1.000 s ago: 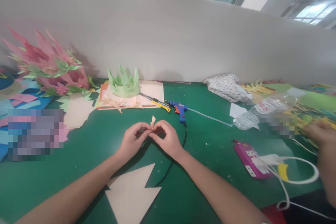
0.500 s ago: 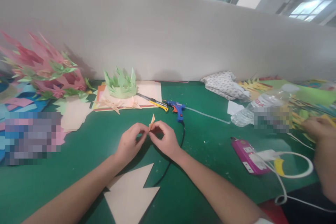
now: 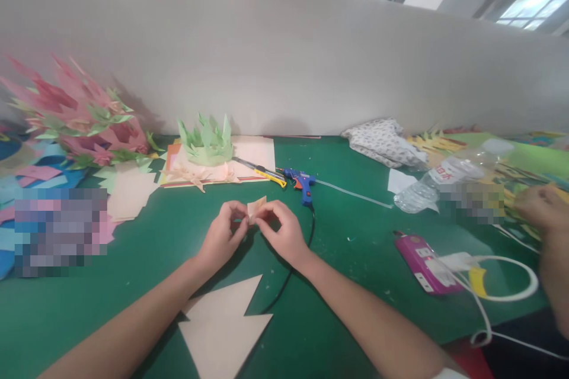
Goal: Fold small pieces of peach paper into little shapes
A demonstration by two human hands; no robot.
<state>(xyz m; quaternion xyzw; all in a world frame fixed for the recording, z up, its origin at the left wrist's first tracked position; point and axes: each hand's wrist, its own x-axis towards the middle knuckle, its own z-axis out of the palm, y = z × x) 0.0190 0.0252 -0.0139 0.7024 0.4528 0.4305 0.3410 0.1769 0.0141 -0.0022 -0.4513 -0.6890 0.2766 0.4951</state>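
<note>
Between my fingertips is a small folded piece of peach paper [image 3: 256,207], held just above the green table. My left hand [image 3: 225,235] pinches its left side, and my right hand [image 3: 284,232] pinches its right side. Below the hands lies a flat peach paper cutout [image 3: 224,331] with a jagged, pointed outline, partly under my left forearm. Beyond them rest a blue glue gun [image 3: 302,182] with a black cord and a yellow utility knife [image 3: 270,176]. A green paper crown-like ring [image 3: 207,145] stands on stacked paper sheets [image 3: 255,154], with small peach paper pieces in front.
At the left stands a pink and green paper construction [image 3: 89,112] beside cut sheets [image 3: 128,192]. To the right are a plastic bottle [image 3: 444,180], a patterned cloth [image 3: 384,142] and a purple power strip [image 3: 424,263] with white cables. Another person's hand [image 3: 542,207] is at the right edge.
The small peach paper has turned between my fingers, from a narrow upright sliver to a wider face showing. Both hands stay in nearly the same place, still pinching it.
</note>
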